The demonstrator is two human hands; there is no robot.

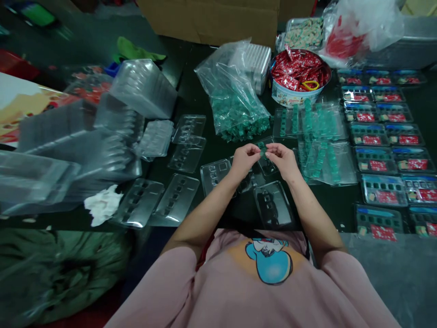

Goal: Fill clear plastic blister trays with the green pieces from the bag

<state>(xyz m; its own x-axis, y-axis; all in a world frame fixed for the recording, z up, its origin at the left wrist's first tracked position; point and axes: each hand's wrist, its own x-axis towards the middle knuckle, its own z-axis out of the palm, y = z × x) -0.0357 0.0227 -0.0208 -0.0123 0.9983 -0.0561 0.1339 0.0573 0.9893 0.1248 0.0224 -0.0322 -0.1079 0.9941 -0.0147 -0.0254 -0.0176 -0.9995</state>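
Note:
My left hand (246, 159) and my right hand (280, 157) meet over the middle of the table. Between their pinched fingertips is a small green piece (262, 150), gripped from both sides. Just beneath them lies a clear plastic tray (268, 167), partly covered by the fingers. More clear trays with square hollows (215, 175) lie around the forearms. Behind the hands, a clear bag (235, 91) spills a heap of green pieces (242, 130). Strips of green pieces (319, 159) rest on plastic sheets to the right of my right hand.
Stacked clear trays (75, 141) fill the left side. A round tin (296, 93) of red packets stands at the back right, beside a plastic bag (362, 36). Rows of filled trays (384, 189) line the right. A cardboard box (211, 20) stands behind.

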